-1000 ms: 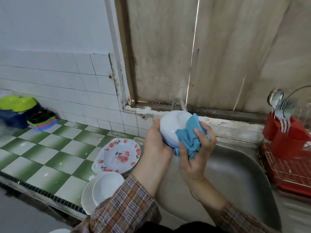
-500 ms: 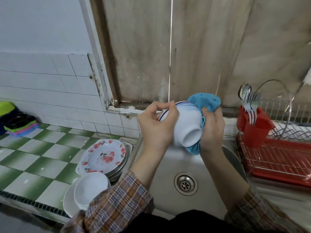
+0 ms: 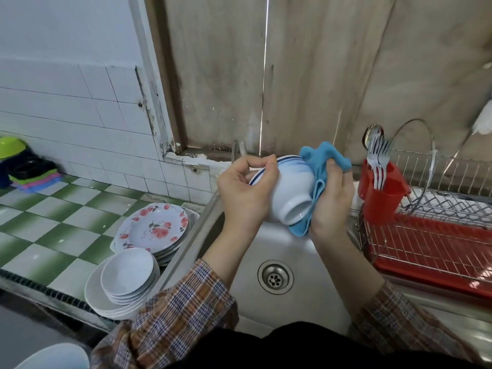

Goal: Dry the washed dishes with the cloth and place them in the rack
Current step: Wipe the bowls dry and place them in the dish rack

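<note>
The left hand (image 3: 245,194) grips the rim of a white bowl (image 3: 291,186) with blue lines. Its fingers curl over the edge. The right hand (image 3: 334,199) holds a blue cloth (image 3: 320,162) and presses it on the side and bottom of the bowl. The two hands are close together, with the bowl between them. The bowl is tipped on its side, up in the air over the sink (image 3: 287,243).

The rack (image 3: 426,246) stands just beside the sink, on the right. I see no dishes in the red bottom part of it. A red cup (image 3: 383,202) with forks (image 3: 378,155) hangs on its near corner.

More bowls (image 3: 125,278) and flower plates (image 3: 154,227) wait in stacks at the right edge of the counter (image 3: 53,222), next to the sink.

What could go wrong? The bowl may be wet and slippery. If the left hand lets go a bit while the cloth rubs hard, I think the bowl could slide out and bang into the sink and chip. On the way to the rack, the bowl could bump the red cup and knock the forks. The stack of bowls sits very near the front edge of the counter, so a sleeve could push it off.
</note>
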The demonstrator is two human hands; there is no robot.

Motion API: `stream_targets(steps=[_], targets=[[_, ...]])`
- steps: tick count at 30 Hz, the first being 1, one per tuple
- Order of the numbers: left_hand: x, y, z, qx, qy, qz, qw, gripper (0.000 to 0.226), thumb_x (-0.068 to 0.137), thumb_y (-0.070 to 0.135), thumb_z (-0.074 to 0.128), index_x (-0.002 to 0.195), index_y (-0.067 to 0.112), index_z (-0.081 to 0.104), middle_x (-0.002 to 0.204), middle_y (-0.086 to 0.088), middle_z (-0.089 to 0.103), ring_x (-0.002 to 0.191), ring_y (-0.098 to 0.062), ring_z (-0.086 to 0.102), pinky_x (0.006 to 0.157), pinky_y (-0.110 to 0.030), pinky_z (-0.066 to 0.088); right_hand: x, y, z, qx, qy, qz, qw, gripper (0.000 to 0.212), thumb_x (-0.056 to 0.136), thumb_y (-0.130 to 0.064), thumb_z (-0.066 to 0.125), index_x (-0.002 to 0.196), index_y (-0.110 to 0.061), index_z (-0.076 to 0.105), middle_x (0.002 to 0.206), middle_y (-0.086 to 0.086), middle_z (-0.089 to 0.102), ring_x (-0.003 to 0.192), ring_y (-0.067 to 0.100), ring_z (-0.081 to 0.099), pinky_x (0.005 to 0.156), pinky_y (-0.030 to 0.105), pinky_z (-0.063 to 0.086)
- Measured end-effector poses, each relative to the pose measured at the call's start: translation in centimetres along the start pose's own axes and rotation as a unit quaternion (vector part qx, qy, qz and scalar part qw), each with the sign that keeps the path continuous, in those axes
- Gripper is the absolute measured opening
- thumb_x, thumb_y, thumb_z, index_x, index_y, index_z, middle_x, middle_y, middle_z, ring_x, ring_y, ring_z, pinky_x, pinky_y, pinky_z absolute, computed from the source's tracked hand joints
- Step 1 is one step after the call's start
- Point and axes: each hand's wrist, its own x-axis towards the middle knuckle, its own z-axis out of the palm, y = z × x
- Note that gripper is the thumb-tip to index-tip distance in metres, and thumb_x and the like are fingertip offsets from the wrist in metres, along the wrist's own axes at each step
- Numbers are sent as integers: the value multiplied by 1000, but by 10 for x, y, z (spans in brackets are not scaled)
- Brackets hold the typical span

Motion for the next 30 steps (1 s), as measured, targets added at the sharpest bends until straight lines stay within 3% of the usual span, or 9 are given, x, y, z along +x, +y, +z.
stream_targets(steps=[2,7,9,14,17,21,24,27,30], targets=[[-7,-2,4,18,-1,17,1000,28,82,4,72,66,25,63,57,20,63,58,3,57,62,-17,47,-1,-2,-1,-24,-5,2,1000,12,96,-23,50,104,-17,57,90,-5,62,76,-1,61,70,19,48],[-21,-10,5,50,-4,-4,999,33,79,-4,71,68,26,63,60,16,66,58,-1,59,58,-18,48,-24,3,-10,-149,-165,-244,944,17,89,-22,56,105,-16,53,95,-4,60,84,2,59,75,17,48],[-23,-10,3,14,21,-27,999,35,82,-4,69,62,24,66,57,11,66,54,-2,58,55,-18,47,-19,10,-17,-157,-171,-287,929,19,90,-22,54,107,-16,53,99,-6,61,89,4,59,79,18,47],[-23,-5,11,-61,75,-55,994,26,86,2,67,66,16,65,49,10,60,48,3,52,51,-15,44,3,7,-21,-23,-67,-35,997,23,79,-42,56,97,-29,61,88,-18,67,87,3,60,82,26,47],[-21,-4,17,-45,57,-40,997,28,86,0,67,65,18,64,53,10,64,51,1,55,53,-16,46,-6,1,-20,-77,-114,-125,983,17,85,-28,59,102,-25,56,92,-20,66,88,-4,59,79,15,45],[-21,-3,16,-28,19,-31,999,32,83,-6,69,65,21,64,63,11,70,61,-1,63,60,-16,51,-4,9,-28,-179,-216,-308,909,30,89,-20,57,114,-3,55,115,8,61,113,22,59,97,34,46],[-21,-2,10,-50,35,-39,997,35,85,1,68,57,22,69,59,5,69,54,-2,60,54,-18,49,5,12,-27,-93,-153,-176,968,20,88,-29,57,104,-17,57,100,-17,65,95,-1,60,85,18,46],[-20,1,8,-30,33,-15,999,28,85,1,68,65,20,66,60,10,68,55,1,60,54,-15,48,8,8,-18,38,-94,40,994,20,83,-27,55,100,-21,62,89,-13,70,86,6,63,79,25,49],[-19,4,10,1,3,18,1000,28,83,-4,69,69,20,65,63,18,68,62,6,63,61,-12,49,4,-2,-17,-42,-166,-69,983,17,87,-23,55,103,-22,59,92,-16,67,86,3,61,77,19,47]])
